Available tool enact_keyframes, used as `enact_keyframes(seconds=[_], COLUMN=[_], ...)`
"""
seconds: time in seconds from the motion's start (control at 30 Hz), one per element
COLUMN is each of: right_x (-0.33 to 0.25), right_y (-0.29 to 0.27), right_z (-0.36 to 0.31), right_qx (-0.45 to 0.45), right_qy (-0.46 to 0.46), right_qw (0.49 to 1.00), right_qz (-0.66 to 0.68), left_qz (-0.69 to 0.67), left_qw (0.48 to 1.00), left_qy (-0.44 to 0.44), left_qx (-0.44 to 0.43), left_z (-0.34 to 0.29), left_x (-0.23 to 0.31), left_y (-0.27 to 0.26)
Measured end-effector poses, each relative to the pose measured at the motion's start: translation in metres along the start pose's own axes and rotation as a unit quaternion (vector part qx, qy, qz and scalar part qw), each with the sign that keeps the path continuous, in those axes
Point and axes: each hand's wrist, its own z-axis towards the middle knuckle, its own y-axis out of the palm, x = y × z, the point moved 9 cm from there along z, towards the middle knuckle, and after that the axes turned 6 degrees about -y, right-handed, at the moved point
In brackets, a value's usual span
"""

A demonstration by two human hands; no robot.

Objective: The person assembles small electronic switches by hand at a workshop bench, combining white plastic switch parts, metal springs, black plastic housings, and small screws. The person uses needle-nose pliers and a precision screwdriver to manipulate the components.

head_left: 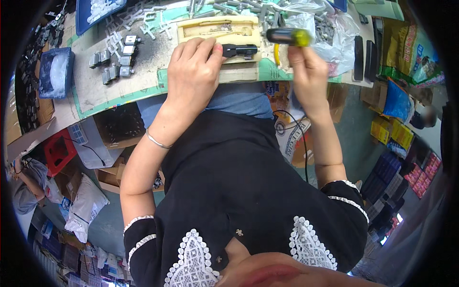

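Note:
My left hand (193, 62) lies over the near left part of a cream block-like fixture (217, 24). Its thumb and fingers press against a black elongated part (241, 50), whose right end sticks out past them; the grip is partly hidden. My right hand (308, 67) is raised to the right of the fixture, fingers closed on a tool with a thick black and yellow-green barrel (289, 36). Motion blurs the tool, so I cannot tell whether this is a mallet head or a screwdriver handle. A curved yellow handle (276, 55) shows just below it.
Small metal blocks (126, 60) stand left of the fixture, beside white T-shaped pieces (143, 19). Blue trays (57, 71) sit at the left. A clear plastic bag (342, 36) of grey parts and black strips (358, 57) lie at the right. Another person sits far left.

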Motion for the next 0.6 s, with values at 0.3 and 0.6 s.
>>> enact_keyframes(seconds=[0.3, 0.6], right_x=[-0.052, -0.067], right_y=[0.010, 0.069], right_z=[0.025, 0.019], right_qx=[0.003, -0.110], right_qy=[-0.140, -0.252], right_qw=[0.990, 0.959], right_qz=[0.015, -0.062], left_qz=[0.007, 0.006], left_qw=[0.996, 0.995], left_qy=[-0.072, -0.088], left_qx=[-0.059, -0.049], left_z=[-0.041, -0.054], left_x=[0.020, 0.019], left_y=[0.019, 0.028])
